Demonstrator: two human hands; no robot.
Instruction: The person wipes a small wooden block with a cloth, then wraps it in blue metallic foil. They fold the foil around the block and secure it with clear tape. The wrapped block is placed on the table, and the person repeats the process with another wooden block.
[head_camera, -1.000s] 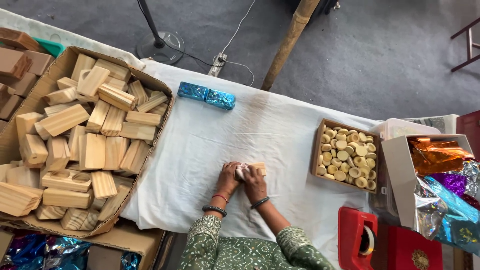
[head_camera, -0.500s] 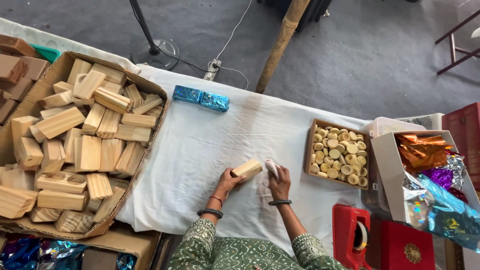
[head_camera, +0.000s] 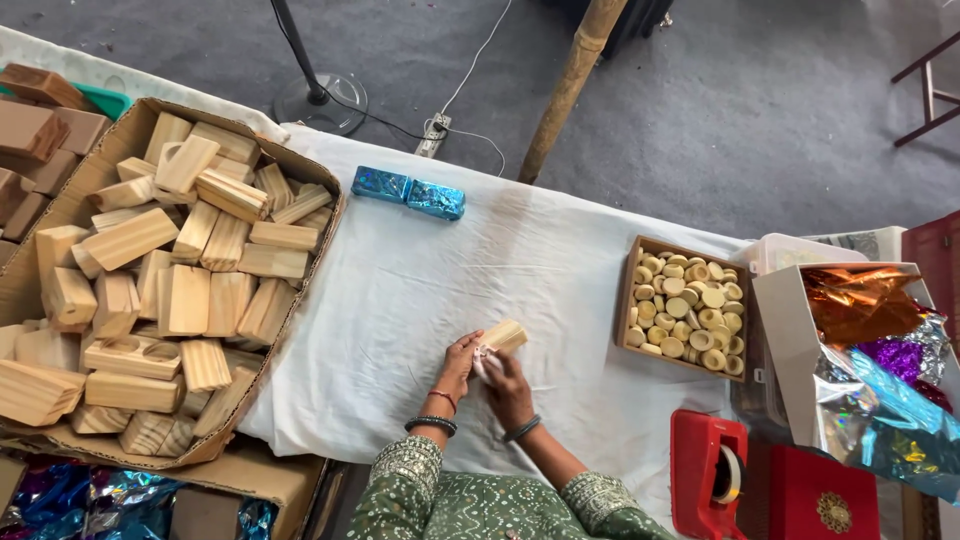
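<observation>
— Head view, looking down: what are the two hands doing?

— Both meet over the white cloth on the surface (head_camera: 400, 300). The left hand (head_camera: 460, 362) and the right hand (head_camera: 508, 385) are closed together around a small wooden block (head_camera: 503, 335), which sticks up tilted from between the fingers, just above the cloth. A small pale thing is pressed between the hands under the block; I cannot tell what it is.

— Wrists?

— Dark bangles on both, and patterned green sleeves at the bottom edge of the view.

— What lies to the left?

— A big cardboard box (head_camera: 300, 160) heaped with wooden blocks (head_camera: 170, 290) of the same pale wood, lying every which way. Its corner overlaps the cloth's edge. Below it, crumpled shiny foil in blue and purple.

— And to the right?

— A shallow tray (head_camera: 628, 300) packed with small round pale discs (head_camera: 685, 310), well apart from the hands. Beyond it an open box with orange, purple and blue foil sheets (head_camera: 880, 350). Near the bottom, a red tape dispenser (head_camera: 708, 480) beside a red box with a gold ornament.

— Anything at the far side of the cloth?

— Two blocks wrapped in blue foil (head_camera: 408, 192), lying end to end, touching.
</observation>
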